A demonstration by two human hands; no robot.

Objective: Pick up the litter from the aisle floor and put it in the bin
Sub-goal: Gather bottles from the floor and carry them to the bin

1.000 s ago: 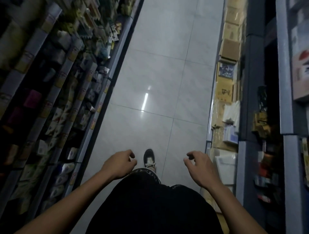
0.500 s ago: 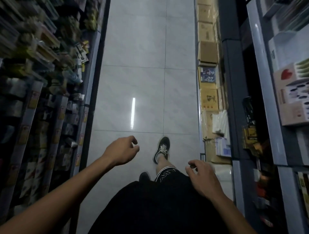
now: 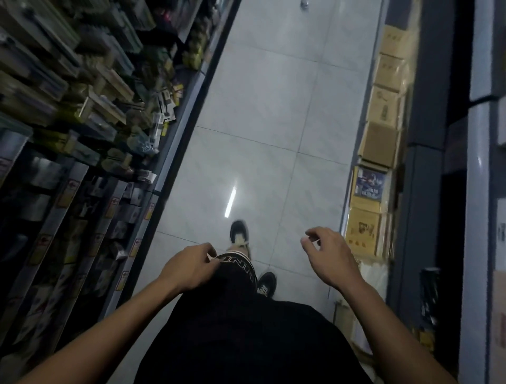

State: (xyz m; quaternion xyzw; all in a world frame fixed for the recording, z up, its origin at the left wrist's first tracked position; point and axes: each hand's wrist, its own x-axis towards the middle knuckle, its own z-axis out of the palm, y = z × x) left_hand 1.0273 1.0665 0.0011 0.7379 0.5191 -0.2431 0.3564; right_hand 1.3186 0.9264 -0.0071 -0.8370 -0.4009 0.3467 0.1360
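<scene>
Head view looked down a narrow shop aisle, its pale grey tiled floor (image 3: 260, 115) running between a crowded goods shelf (image 3: 90, 115) along its left edge and a row of tan cardboard boxes (image 3: 380, 142) stacked against its right edge. The person was in mid-stride, a black lace-up shoe (image 3: 238, 233) forward on the tiles, which would explain why both arms hung out in front at waist height. The left hand (image 3: 189, 270) sat over the hem of the black shorts (image 3: 235, 276), its grip loosely curled with nothing visibly in it. The right hand (image 3: 330, 260) hovered above the floor near the boxes, its grip also slack and empty, thumb and forefinger apart. Neither hand was reaching for anything; they looked simply carried along with the walk.

At the far end of the floor, near the top of the view, lay a small pale object (image 3: 303, 3), too distant and blurred to identify; it may have been the litter. It was well apart from both hands. No bin was in view.
</scene>
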